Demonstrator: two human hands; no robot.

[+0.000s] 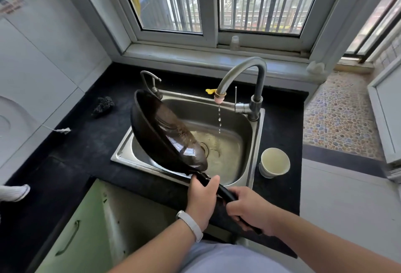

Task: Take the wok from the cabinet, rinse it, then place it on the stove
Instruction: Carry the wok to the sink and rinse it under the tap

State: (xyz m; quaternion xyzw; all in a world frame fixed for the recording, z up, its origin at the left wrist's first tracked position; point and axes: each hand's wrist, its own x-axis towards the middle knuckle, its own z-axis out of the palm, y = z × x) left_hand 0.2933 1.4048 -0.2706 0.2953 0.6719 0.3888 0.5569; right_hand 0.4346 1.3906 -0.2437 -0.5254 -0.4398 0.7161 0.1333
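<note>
- Gripping the long black handle are both hands. The left hand is wrapped tightly round it just behind the pan, thumb over the top. The right hand is curled round the handle's end, close to the body. Neither holds anything else.
- The double grip probably answers the load: a tilted pan on a long handle pulls hard, so the front hand can steer the angle while the rear one balances it.
- The wok hangs over the sink, tipped steeply on edge. Its open side faces the tap and its lower rim is down inside the basin. That angle looks meant to pour rinse water out; the inside shines wet, and cloudy water lies on the basin floor.
- The tall faucet gives only a thin broken trickle, which falls beside the wok, not into it.
- My reading: the rinse is nearly over, and the carry is not yet done. No stove is in view.
- Counted: two hands, one wok, one sink, and two taps, the second being a small tap at the back left corner.
- Also one paper cup on the counter just right of the sink, one dark scouring pad to its left, one small clear cup on the sill, and one white wristband on the left wrist.
</note>
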